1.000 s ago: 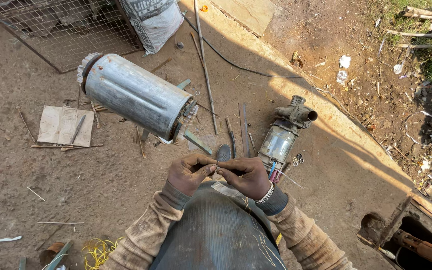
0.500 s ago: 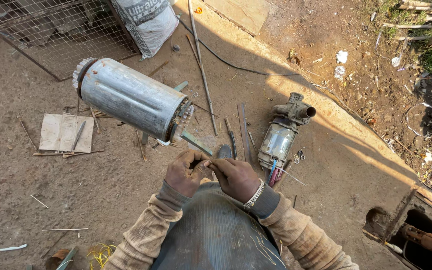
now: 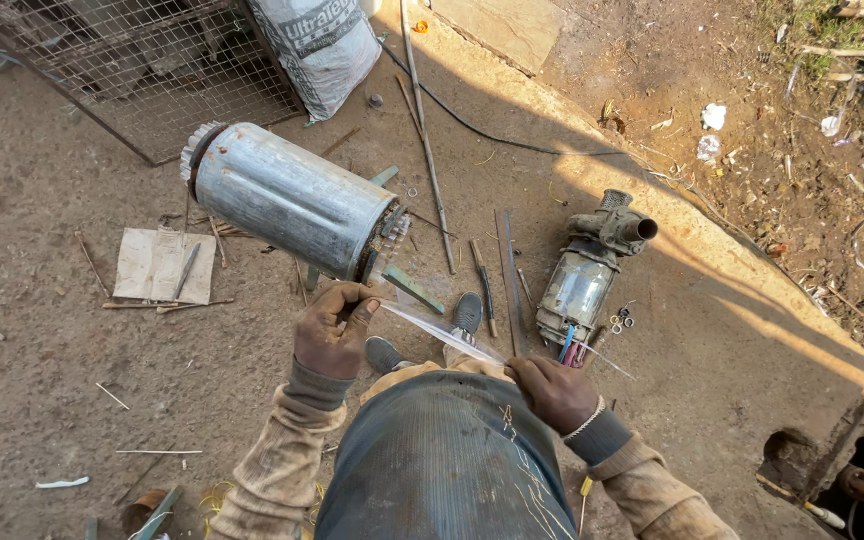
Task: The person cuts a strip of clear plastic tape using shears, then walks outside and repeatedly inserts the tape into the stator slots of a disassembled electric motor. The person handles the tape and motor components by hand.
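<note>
Dirt yard, concrete slab edge lit at 2 o'clock. Thin pale strip (image 3: pixel 442 333) stretched taut between both hands, long axis running 10 to 4 o'clock, above the knees. Left hand (image 3: pixel 332 330) pinches the upper end, fingers closed on it. Right hand (image 3: pixel 552 390) clenched round the lower end. Steel drum (image 3: pixel 287 200) lies just beyond the left hand at 11; pump (image 3: pixel 582 280) at 1; cardboard (image 3: pixel 157 262) at 9.
</note>
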